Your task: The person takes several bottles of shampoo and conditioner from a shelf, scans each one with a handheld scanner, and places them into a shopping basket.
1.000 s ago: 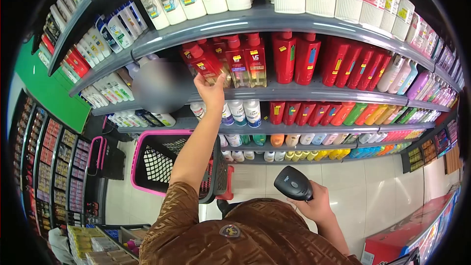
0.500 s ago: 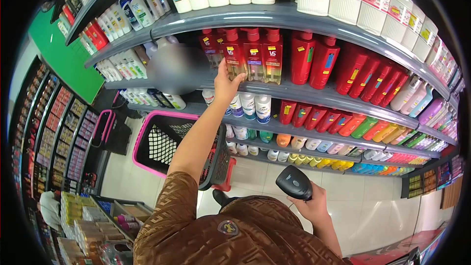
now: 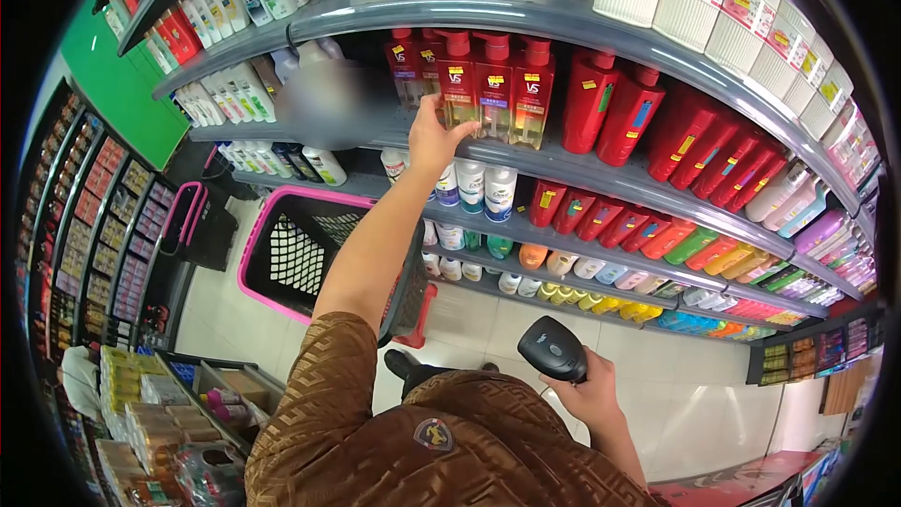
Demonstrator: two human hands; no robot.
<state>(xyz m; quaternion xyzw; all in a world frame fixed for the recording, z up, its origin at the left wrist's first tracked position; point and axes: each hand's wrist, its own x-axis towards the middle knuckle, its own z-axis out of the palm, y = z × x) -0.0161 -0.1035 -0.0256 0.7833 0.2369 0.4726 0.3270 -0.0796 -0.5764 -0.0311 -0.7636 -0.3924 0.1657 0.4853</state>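
Note:
My left hand point(image 3: 437, 139) reaches up to the shelf, its thumb and fingers round the lower part of a red VS pump bottle point(image 3: 457, 78). That bottle stands at the left end of a front row, beside two matching VS pump bottles point(image 3: 495, 84) with yellow stickers. Behind and to the left are more of the same kind. Low in front of my body, my right hand point(image 3: 589, 392) is closed round the handle of a black barcode scanner point(image 3: 554, 349). The scanner's rounded head points up and left, away from the shelf bottles.
A black shopping basket with a pink rim point(image 3: 251, 258) stands below my left arm. Larger red bottles point(image 3: 627, 117) fill the same shelf to the right. A blurred patch point(image 3: 328, 105) covers part of the shelf. Stacked goods point(image 3: 155, 413) are at lower left.
The whole view has shifted slightly. My left hand stays at the same VS bottle, with its thumb still beside it. My right hand still holds the scanner in nearly the same place.

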